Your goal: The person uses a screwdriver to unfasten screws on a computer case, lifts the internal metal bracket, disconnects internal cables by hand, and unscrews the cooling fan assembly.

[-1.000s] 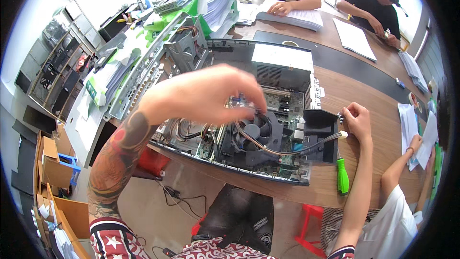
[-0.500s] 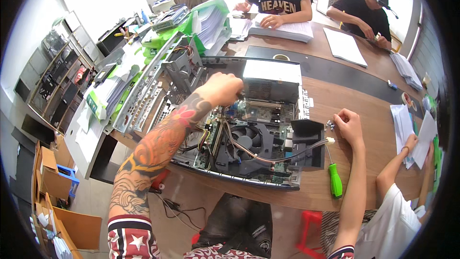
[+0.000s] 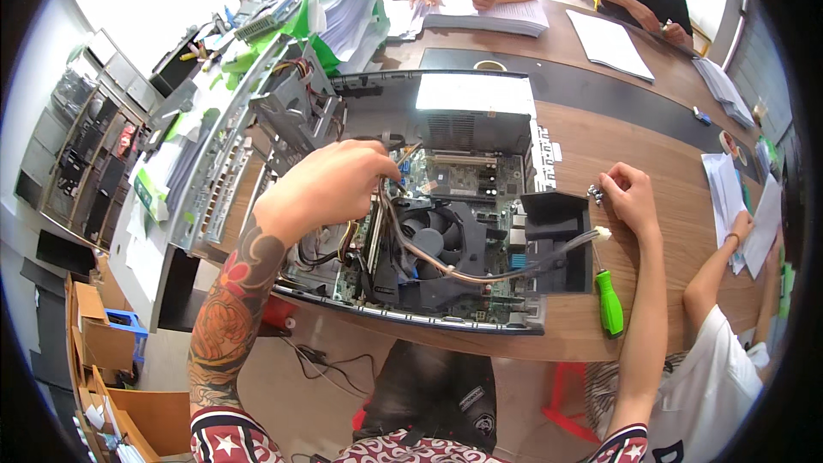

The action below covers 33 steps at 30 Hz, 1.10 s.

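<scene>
The table (image 3: 673, 154) is showing smooth brown wood grain. Near its front edge, a screwdriver handle (image 3: 609, 304) is gleaming in glossy green plastic. A power supply box (image 3: 476, 93) is reflecting light off smooth metal; a cooling fan (image 3: 440, 242) is looking matt, plastic. Toward the far edge, paper sheets (image 3: 609, 45) are lying smooth.

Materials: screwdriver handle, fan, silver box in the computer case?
Screwdriver handle: likely smooth plastic, evenly bright green, moulded-looking. Fan: probably matte dark plastic; hub and blades share one uniform colour. Silver box: looks like shiny sheet metal, top glaring, side slotted; exact metal unclear.
</scene>
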Motion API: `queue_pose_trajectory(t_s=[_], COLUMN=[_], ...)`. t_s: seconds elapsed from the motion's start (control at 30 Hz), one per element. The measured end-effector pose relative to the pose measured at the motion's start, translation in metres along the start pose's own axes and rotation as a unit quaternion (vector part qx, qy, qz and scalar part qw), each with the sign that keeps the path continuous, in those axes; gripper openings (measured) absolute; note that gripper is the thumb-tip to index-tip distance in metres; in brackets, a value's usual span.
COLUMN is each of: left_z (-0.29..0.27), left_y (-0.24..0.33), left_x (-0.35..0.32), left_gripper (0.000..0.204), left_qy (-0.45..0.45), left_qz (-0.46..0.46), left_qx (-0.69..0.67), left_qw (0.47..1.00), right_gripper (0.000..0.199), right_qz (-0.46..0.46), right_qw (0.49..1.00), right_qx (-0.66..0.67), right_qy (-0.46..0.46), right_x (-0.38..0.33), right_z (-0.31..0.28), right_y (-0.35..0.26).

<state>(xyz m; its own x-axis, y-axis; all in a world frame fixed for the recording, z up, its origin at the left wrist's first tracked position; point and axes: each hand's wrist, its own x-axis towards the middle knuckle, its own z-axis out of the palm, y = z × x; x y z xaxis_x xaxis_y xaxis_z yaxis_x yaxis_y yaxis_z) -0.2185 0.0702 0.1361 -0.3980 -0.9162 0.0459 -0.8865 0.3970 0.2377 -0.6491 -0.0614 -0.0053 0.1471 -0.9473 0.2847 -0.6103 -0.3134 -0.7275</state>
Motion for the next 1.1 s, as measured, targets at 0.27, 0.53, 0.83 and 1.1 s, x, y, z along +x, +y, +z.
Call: queue_pose_trajectory(t_s=[0.27,0.53,0.83,1.1], left_z=[0.022,0.049,0.046,0.035], left_y=[-0.004,0.006,0.009,0.041], left_x=[0.02,0.023,0.025,0.053], left_gripper=[0.023,0.018,0.018,0.01], left_qy=[0.158,0.183,0.188,0.111], left_qz=[0.079,0.151,0.131,0.113], left_qx=[0.025,-0.157,-0.173,-0.139], left_qw=[0.984,0.959,0.958,0.977], right_gripper=[0.021,0.021,0.021,0.021], right_qz=[0.003,0.047,0.039,0.031], right_qw=[1.0,0.999,0.999,0.999], right_qx=[-0.015,-0.02,-0.004,-0.009], right_qy=[-0.002,0.008,0.026,0.011], right_x=[-0.002,-0.003,-0.004,-0.001], right_z=[0.003,0.006,0.002,0.009], right_y=[0.008,0.0,0.005,-0.003])
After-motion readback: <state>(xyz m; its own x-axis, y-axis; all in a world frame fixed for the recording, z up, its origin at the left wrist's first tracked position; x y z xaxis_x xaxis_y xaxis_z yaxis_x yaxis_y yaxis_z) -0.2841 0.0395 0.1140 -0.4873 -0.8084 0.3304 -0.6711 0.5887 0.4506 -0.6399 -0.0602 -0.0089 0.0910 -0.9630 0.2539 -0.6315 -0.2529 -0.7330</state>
